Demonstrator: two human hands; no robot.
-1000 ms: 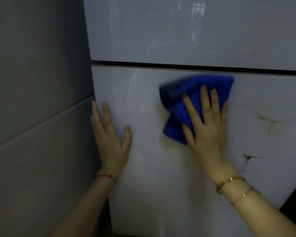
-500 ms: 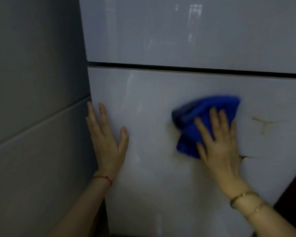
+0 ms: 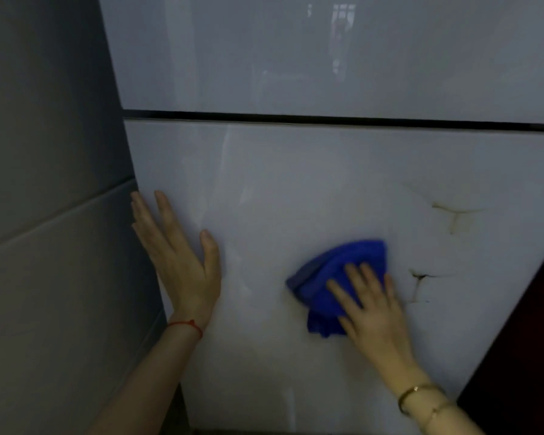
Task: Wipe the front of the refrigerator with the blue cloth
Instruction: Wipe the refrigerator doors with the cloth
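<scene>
The white glossy refrigerator front [image 3: 296, 189] fills the view, split by a dark horizontal gap between the upper and lower doors. My right hand [image 3: 371, 309] lies flat on the bunched blue cloth [image 3: 330, 277] and presses it against the lower door, right of centre. My left hand [image 3: 179, 262] rests flat on the lower door near its left edge, fingers spread, holding nothing. Two brownish marks [image 3: 453, 215] show on the door to the right of the cloth.
A grey tiled wall [image 3: 44, 215] stands directly left of the refrigerator. A dark surface [image 3: 522, 356] borders the lower door on the right. The floor is barely visible at the bottom.
My right hand has slid the blue cloth down the lower door from just under the gap and slightly right. My left hand has stayed pressed in place.
</scene>
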